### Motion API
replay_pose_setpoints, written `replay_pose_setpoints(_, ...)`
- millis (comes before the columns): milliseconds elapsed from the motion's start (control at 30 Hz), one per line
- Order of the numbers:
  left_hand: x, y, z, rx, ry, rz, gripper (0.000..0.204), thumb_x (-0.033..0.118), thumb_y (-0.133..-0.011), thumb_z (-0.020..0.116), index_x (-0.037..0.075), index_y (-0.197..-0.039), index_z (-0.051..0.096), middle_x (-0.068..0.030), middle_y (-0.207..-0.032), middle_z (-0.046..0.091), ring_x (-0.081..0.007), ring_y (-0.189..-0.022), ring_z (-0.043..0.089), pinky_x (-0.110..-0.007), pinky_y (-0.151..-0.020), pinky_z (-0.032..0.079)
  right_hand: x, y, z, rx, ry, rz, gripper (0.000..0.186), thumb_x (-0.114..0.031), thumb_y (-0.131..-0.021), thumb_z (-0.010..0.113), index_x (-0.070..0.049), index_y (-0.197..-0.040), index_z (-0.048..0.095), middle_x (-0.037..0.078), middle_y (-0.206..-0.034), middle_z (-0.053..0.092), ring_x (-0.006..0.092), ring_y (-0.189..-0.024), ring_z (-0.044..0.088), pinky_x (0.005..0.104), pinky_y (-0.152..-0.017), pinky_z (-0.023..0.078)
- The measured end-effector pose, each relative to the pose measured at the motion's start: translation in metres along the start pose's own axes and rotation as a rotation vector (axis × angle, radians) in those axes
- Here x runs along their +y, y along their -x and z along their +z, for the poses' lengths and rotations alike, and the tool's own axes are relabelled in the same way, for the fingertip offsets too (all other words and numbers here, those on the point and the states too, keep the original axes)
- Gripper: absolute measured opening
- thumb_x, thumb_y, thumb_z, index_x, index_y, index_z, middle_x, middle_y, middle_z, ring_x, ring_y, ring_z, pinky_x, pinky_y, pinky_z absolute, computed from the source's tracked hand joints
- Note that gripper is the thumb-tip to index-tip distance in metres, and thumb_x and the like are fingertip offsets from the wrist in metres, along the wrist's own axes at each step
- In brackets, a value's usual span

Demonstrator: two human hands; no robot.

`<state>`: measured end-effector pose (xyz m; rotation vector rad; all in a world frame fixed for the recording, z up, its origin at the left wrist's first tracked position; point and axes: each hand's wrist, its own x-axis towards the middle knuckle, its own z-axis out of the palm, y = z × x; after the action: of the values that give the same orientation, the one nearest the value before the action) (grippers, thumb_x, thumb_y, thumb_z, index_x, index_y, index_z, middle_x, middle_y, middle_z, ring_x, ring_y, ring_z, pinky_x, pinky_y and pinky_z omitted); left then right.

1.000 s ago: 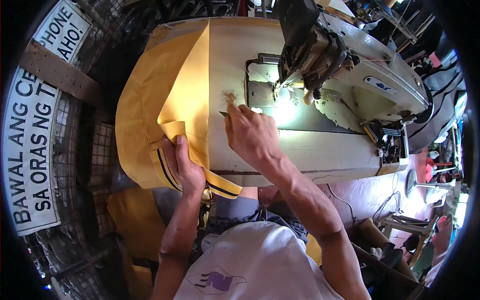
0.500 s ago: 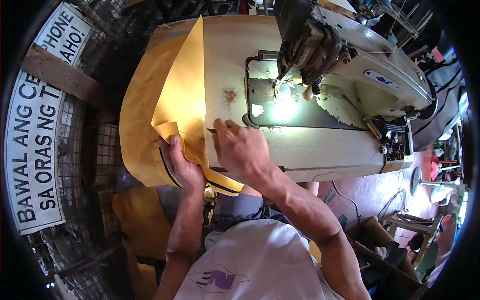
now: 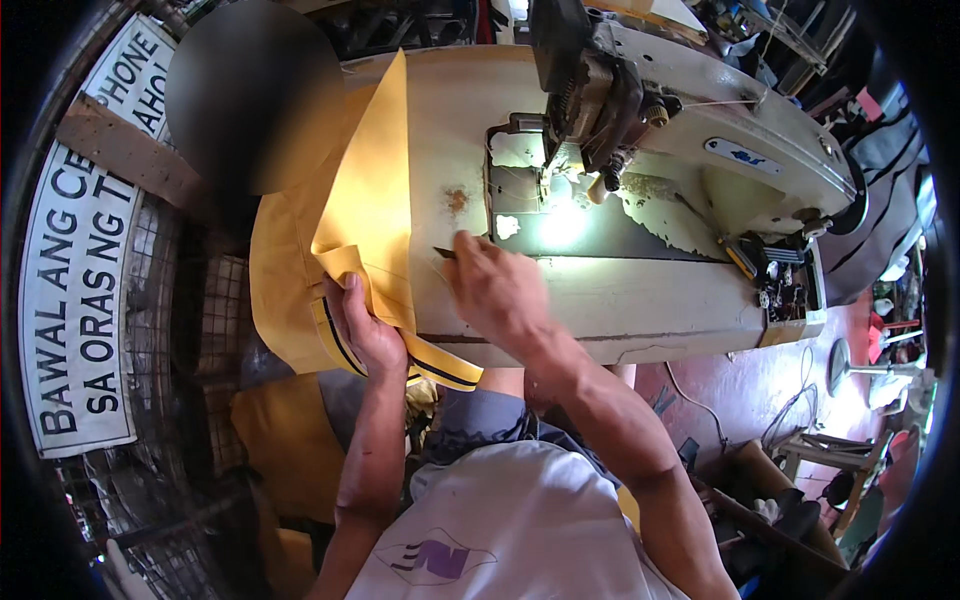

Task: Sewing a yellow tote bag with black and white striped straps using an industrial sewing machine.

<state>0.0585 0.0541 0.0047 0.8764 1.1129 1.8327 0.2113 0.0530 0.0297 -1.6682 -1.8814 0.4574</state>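
My left hand (image 3: 372, 335) grips the lower edge of a yellow fabric piece (image 3: 375, 200), thumb on top and fingers underneath. The fabric stands up in a pointed fold and drapes over the left end of the sewing table. A yellow strip with a dark band (image 3: 450, 368) hangs from its lower edge, passing by my left wrist. Just right of the fabric, my right hand (image 3: 497, 290) is closed around a small dark pointed tool (image 3: 444, 253). Only the tool's tip shows, directed left toward the fabric and apart from it.
An industrial sewing machine (image 3: 740, 130) with its needle area lit stands to the right. A yellow-and-black-handled tool (image 3: 740, 256) lies on its bed. A blurred dark round shape (image 3: 250, 95) covers the upper left. Wire mesh and a white sign (image 3: 80, 310) line the left side.
My right hand has moved a little right, away from the fabric edge, with the tool. My left hand keeps its hold. The blurred dark shape has come in at the upper left.
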Motion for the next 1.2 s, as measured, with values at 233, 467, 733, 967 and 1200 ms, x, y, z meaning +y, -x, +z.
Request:
replay_pose_setpoints(233,0.002,-0.007,0.016,-1.042,-0.57,0.313,0.037,0.037,-0.104,0.048,0.006,-0.11,0.066,-0.0116,-0.126,0.065,-0.031,-0.133,0.051,-0.049,-0.118,0.028,0.112,0.072,-0.086,0.433,0.387,0.133,0.026,-0.017,-0.09,0.071,-0.01,-0.113,0.062,0.011,-0.097,0.065,0.0326,-0.078,0.068,0.0425,-0.061,0.055)
replay_pose_setpoints(467,0.007,0.01,0.023,-0.822,-0.642,0.479,0.01,0.005,-0.093,0.063,0.004,-0.102,0.067,-0.0086,-0.111,0.07,-0.0298,-0.117,0.064,-0.042,-0.1,0.05,0.155,0.086,-0.109,0.544,0.592,0.223,0.027,-0.022,-0.089,0.07,-0.005,-0.11,0.072,0.013,-0.105,0.063,0.0331,-0.102,0.057,0.0452,-0.091,0.046)
replay_pose_setpoints(733,0.034,0.062,-0.042,-0.706,-0.61,0.539,0.02,-0.008,-0.084,0.063,0.0,-0.101,0.066,-0.0139,-0.107,0.067,-0.0308,-0.103,0.067,-0.038,-0.088,0.056,0.173,0.088,-0.106,0.522,0.531,0.212,0.025,-0.021,-0.091,0.069,-0.006,-0.11,0.073,0.014,-0.106,0.064,0.0337,-0.104,0.058,0.0463,-0.092,0.045)
replay_pose_setpoints(967,0.006,0.123,-0.089,-0.236,-0.07,-0.219,0.014,0.011,-0.105,0.053,-0.001,-0.109,0.059,-0.006,-0.098,0.063,-0.0112,-0.094,0.062,-0.028,-0.081,0.053,0.204,0.089,-0.109,0.505,0.608,0.172,0.029,-0.029,-0.093,0.068,-0.007,-0.11,0.075,0.015,-0.104,0.066,0.0332,-0.103,0.058,0.0466,-0.094,0.044)
replay_pose_setpoints(1200,-0.01,0.104,-0.103,-0.001,-0.034,-0.472,0.038,0.036,-0.102,0.059,0.002,-0.119,0.059,-0.0067,-0.107,0.067,-0.0134,-0.097,0.064,-0.03,-0.089,0.049,0.223,0.088,-0.117,0.455,0.604,0.127,0.032,-0.035,-0.094,0.067,-0.009,-0.111,0.076,0.016,-0.106,0.068,0.0326,-0.102,0.06,0.047,-0.093,0.045)
